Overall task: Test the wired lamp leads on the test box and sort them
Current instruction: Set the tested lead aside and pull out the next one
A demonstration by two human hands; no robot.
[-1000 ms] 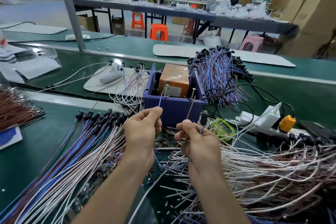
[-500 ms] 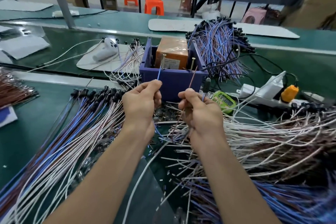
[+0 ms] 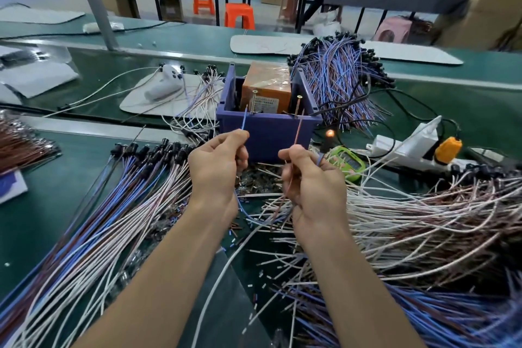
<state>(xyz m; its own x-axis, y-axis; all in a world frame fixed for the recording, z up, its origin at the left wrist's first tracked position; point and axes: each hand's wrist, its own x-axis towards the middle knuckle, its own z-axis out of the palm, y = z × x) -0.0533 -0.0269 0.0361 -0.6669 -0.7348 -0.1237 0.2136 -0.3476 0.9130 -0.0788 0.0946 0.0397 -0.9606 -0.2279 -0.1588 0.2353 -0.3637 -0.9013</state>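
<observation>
The purple test box point(image 3: 268, 133) stands mid-table with an orange unit point(image 3: 267, 85) inside and two upright metal pins at its front. My left hand point(image 3: 217, 167) pinches a blue lead point(image 3: 244, 118), its tip up against the left pin. My right hand point(image 3: 308, 178) pinches a brown lead point(image 3: 298, 130) whose tip meets the right pin. A small lamp point(image 3: 329, 133) glows orange just right of the box. Both leads trail down between my hands.
A fanned row of leads with black lamp heads point(image 3: 113, 200) lies at the left. A loose tangle of leads point(image 3: 423, 220) fills the right side. Behind the box lies another bundle point(image 3: 339, 76). A green meter point(image 3: 348, 162) and a white power strip point(image 3: 409, 147) sit right of the box.
Both hands kept the lead tips at the pins while the camera tilted down and closer. The small lamp right of the box, dark before, now glows orange.
</observation>
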